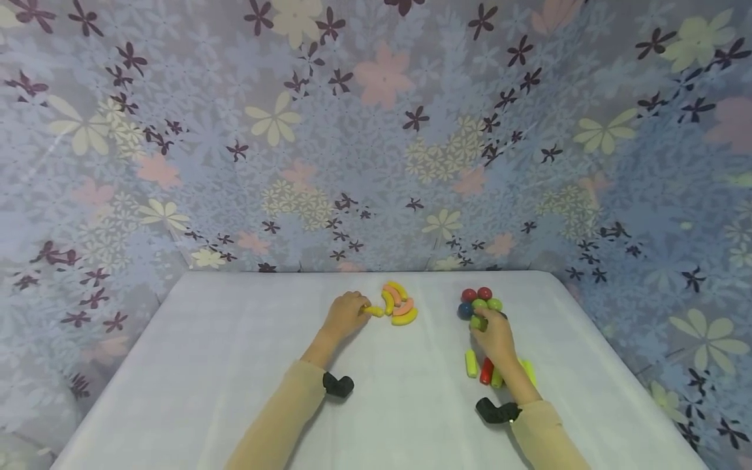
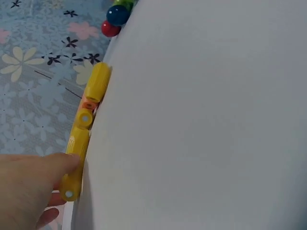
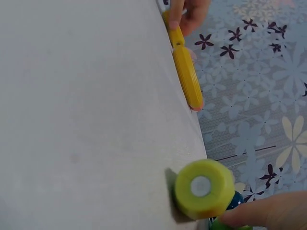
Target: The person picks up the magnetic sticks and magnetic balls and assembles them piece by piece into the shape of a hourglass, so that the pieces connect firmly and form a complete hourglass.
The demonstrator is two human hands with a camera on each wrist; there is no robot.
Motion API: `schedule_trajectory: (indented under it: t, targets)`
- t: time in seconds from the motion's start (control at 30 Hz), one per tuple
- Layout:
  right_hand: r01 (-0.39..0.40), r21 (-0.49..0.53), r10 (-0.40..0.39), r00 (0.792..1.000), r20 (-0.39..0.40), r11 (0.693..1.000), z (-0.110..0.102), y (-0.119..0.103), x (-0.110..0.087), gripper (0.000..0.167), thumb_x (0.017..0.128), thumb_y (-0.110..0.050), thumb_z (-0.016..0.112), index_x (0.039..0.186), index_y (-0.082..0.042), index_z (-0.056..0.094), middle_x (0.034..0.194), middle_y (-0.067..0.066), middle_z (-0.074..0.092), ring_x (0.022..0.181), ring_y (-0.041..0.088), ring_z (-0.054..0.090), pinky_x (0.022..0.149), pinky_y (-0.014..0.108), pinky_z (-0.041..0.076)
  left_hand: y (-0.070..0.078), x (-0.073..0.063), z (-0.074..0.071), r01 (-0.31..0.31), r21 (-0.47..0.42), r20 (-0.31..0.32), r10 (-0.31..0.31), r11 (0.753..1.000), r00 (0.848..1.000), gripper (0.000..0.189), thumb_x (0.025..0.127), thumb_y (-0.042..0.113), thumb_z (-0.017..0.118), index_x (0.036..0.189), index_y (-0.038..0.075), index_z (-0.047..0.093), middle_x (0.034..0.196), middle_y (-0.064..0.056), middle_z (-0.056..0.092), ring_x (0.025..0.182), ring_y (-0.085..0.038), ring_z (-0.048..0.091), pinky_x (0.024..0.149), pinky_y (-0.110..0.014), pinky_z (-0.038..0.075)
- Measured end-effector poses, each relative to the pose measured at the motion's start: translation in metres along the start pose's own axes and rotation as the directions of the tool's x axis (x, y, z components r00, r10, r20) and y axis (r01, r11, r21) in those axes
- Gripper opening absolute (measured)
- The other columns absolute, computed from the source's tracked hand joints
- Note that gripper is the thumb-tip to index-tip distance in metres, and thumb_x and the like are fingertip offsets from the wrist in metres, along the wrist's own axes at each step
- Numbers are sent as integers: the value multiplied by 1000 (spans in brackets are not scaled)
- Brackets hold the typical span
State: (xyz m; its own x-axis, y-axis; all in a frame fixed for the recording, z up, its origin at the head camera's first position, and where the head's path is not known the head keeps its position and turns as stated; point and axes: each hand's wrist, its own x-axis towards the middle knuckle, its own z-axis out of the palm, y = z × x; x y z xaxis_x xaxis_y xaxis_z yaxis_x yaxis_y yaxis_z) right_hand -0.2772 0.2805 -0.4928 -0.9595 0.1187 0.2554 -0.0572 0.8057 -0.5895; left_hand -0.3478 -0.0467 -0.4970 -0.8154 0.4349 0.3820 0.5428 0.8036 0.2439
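My left hand (image 1: 345, 314) pinches a yellow curved piece (image 2: 71, 184) with a pale round disc in its end. The piece's other end lies against a group of yellow curved pieces (image 1: 404, 318) and pink curved pieces (image 1: 404, 307). On the right, my right hand (image 1: 496, 338) holds a yellow-green block (image 3: 211, 175) with a pale disc in its end face, beside several balls. Those include a red ball (image 1: 469, 296), a blue ball (image 1: 465, 311) and a green ball (image 1: 495, 305). My fingers hide part of the ball group.
Nearer me than the balls lie short sticks: a yellow-green one (image 1: 471, 363), a red one (image 1: 486, 371) and others partly under my right forearm. Everything rests on a white-covered table (image 1: 194, 365). A flowered cloth (image 1: 376, 163) rises behind its far edge.
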Motion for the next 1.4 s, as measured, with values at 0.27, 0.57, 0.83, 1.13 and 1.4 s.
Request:
schedule_trajectory:
  t: [0.27, 0.57, 0.83, 1.13, 1.4]
  targets:
    - [30, 42, -30, 1000, -10, 999, 2, -17, -3, 45, 82, -4, 67, 124, 7, 55, 121, 28, 59, 108, 40, 56, 90, 52, 48, -10, -33, -11, 214, -260, 32, -214, 941, 976, 19, 79, 13, 71, 94, 2, 71, 79, -7, 64, 71, -15, 56, 67, -29, 49]
    - [190, 172, -183, 981, -55, 967, 21, -48, -5, 41, 76, 2, 73, 114, 9, 60, 109, 26, 64, 95, 37, 62, 81, 47, 53, -17, -77, -20, 270, -444, 7, -298, 854, 955, 18, 76, 8, 71, 90, -2, 71, 74, -6, 61, 66, -11, 49, 59, -20, 43]
    - [113, 404, -141, 989, 41, 908, 48, -67, -10, 41, 77, 1, 75, 115, 8, 61, 112, 22, 65, 104, 35, 63, 85, 34, 56, -4, -101, -27, 346, -522, 68, -367, 780, 928, 13, 77, 10, 73, 85, 1, 69, 71, -3, 62, 62, -8, 50, 55, -17, 44]
    - [102, 550, -193, 975, 109, 829, 84, -93, -15, 38, 75, -5, 78, 110, 3, 65, 107, 18, 67, 101, 31, 64, 82, 25, 56, 3, -104, -21, 355, -561, 37, -405, 748, 913, 12, 74, 8, 75, 80, 0, 68, 68, -5, 63, 59, -6, 50, 52, -16, 44]
    - [54, 597, -194, 966, 173, 800, 92, -121, -26, 35, 75, -1, 76, 108, 5, 64, 105, 22, 68, 98, 29, 65, 82, 29, 56, 13, -105, -18, 334, -587, 46, -381, 737, 923, 13, 74, 11, 75, 78, 1, 67, 66, -3, 62, 54, -2, 49, 50, -15, 43]
